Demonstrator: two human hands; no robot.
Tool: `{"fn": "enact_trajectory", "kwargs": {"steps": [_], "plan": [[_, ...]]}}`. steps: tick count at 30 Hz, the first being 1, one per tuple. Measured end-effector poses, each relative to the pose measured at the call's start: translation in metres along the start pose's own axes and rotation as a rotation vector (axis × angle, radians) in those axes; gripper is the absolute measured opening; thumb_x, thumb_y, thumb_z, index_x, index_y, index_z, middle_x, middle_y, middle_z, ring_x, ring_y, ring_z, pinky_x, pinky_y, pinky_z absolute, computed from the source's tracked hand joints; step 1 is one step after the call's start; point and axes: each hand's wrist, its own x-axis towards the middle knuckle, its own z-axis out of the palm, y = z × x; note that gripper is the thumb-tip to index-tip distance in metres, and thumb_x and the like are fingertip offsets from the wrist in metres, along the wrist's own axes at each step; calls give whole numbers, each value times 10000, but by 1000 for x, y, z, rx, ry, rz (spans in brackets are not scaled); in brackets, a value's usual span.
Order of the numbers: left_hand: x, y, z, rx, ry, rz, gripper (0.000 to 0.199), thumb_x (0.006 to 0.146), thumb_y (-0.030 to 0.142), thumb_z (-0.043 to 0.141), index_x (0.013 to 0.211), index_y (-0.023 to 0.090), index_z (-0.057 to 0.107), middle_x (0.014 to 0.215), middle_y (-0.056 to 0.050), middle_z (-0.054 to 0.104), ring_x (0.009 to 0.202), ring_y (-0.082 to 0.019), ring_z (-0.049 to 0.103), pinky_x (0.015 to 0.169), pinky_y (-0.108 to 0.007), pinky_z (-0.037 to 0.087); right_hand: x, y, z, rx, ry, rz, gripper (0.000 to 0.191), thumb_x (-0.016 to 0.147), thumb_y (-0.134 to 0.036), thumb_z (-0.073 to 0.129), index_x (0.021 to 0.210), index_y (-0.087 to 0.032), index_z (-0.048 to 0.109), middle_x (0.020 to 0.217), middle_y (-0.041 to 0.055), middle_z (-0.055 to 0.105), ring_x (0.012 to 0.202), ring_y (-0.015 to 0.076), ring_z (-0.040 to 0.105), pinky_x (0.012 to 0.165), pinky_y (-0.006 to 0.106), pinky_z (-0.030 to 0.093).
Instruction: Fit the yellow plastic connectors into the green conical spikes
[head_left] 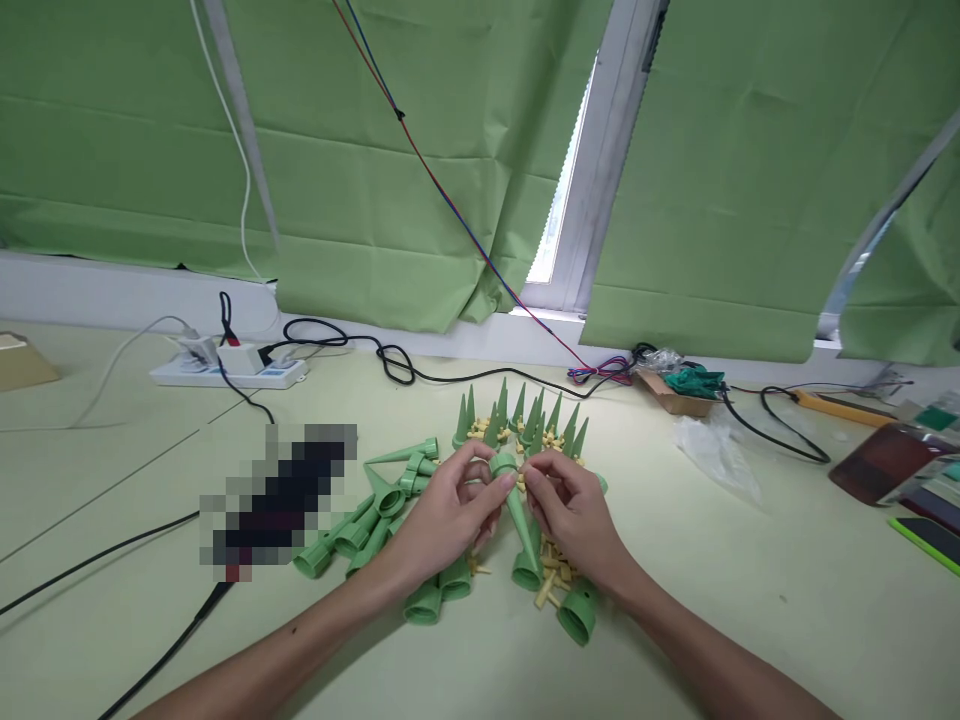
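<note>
Tabletop (675,650), pale and smooth, bears hollow-ended green plastic cones (358,535) lying on their sides. My left hand (452,507) has its fingers clamped on a tapering green plastic spike (519,522), tip slanting down; my right hand (576,500) holds its fingertips together beside the wide end, whether around anything I cannot tell. Beyond: sharp upright green plastic spires (501,410), creased green fabric blinds (360,230).

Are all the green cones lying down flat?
No, beyond the left hand and right hand, several green cones stand with their tips pointing up.
</note>
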Motion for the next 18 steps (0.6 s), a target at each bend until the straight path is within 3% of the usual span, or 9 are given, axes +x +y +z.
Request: {"fn": "enact_trajectory", "kwargs": {"steps": [18], "plan": [[2, -8, -5, 184, -4, 35, 270, 892, 453, 566, 923, 222, 430, 555, 94, 345, 463, -79, 359, 432, -192, 274, -1, 0, 0, -169, 1, -60, 206, 962, -349, 501, 848, -192, 571, 618, -43, 429, 486, 90, 338, 452, 236, 251]]}}
